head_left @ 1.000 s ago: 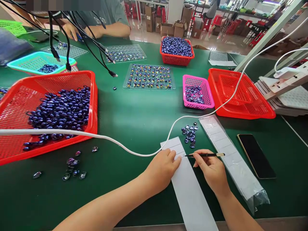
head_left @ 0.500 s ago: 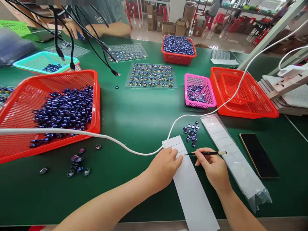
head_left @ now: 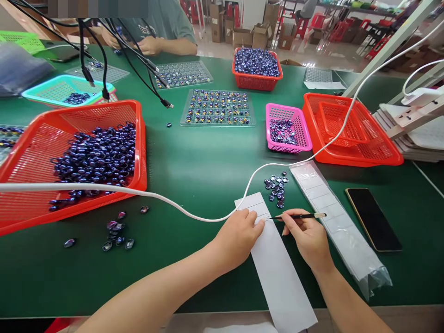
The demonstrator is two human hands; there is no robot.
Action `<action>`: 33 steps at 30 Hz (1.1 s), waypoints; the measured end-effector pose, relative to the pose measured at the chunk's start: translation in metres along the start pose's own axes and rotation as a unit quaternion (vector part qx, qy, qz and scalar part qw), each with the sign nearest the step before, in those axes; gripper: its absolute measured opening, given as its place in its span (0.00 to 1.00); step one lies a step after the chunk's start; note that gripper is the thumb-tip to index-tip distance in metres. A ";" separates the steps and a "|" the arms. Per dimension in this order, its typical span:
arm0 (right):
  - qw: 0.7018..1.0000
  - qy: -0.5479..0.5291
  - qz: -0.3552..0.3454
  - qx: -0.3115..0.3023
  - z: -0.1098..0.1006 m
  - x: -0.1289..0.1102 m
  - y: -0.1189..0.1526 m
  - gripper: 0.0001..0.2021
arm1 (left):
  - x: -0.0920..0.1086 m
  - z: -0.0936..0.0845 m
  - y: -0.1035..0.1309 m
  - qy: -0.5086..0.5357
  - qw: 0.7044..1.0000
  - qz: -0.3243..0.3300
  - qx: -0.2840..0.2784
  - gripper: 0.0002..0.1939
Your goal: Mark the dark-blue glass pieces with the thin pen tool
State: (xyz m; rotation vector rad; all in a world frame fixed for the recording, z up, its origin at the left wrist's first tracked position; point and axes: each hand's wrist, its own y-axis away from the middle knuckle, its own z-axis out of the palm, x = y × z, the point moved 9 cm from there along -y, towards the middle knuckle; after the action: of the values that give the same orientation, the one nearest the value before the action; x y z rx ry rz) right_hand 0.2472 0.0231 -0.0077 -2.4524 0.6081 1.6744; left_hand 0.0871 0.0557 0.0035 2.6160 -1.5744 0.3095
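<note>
A long white card strip point(head_left: 277, 268) with thin lines across its far part lies slanted in front of me and reaches past the table's near edge. My left hand point(head_left: 239, 236), fingers curled, presses on the strip near those lines. In my right hand point(head_left: 307, 236) is a pair of slim black tweezers point(head_left: 303, 216), pinched between thumb and fingers. Their tip touches or hovers just over the strip beside my left thumb; anything tiny there is too small to make out. Just beyond lies a cluster of dark shiny oval pieces point(head_left: 276, 187).
A white cable point(head_left: 187, 214) crosses over the strip's far end. Left stands a red basket point(head_left: 140, 152) of dark rings, with loose gems point(head_left: 118, 226) before it. A bagged strip pack point(head_left: 336, 222) and phone point(head_left: 373, 219) lie right. Across the table sits a person point(head_left: 166, 27).
The view has shifted slightly. My hands keep their places on the strip, and the tweezers tip stays by my left thumb. The person opposite has brought both hands into view.
</note>
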 end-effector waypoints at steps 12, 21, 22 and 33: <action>0.995 -0.093 0.005 0.022 -0.012 -0.002 -0.003 0.16 | -0.008 -0.007 0.005 0.036 0.997 -0.032 0.061 0.20; 0.986 -0.149 -0.049 0.054 -0.027 -0.031 0.043 0.09 | -0.016 -0.062 0.027 0.269 0.936 -0.075 0.212 0.07; 0.987 -0.145 -0.053 0.054 -0.026 -0.033 0.046 0.08 | -0.016 -0.065 0.027 0.291 0.928 -0.073 0.219 0.06; 0.990 -0.086 -0.087 0.070 -0.006 -0.030 0.044 0.05 | -0.034 -0.006 0.029 0.512 0.817 -0.206 0.170 0.11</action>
State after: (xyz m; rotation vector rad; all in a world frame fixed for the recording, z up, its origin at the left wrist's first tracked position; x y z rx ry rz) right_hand 0.2256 -0.0112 0.0280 -2.1683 0.4580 1.6909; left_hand 0.0449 0.0726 0.0007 2.1495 -0.5901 1.7007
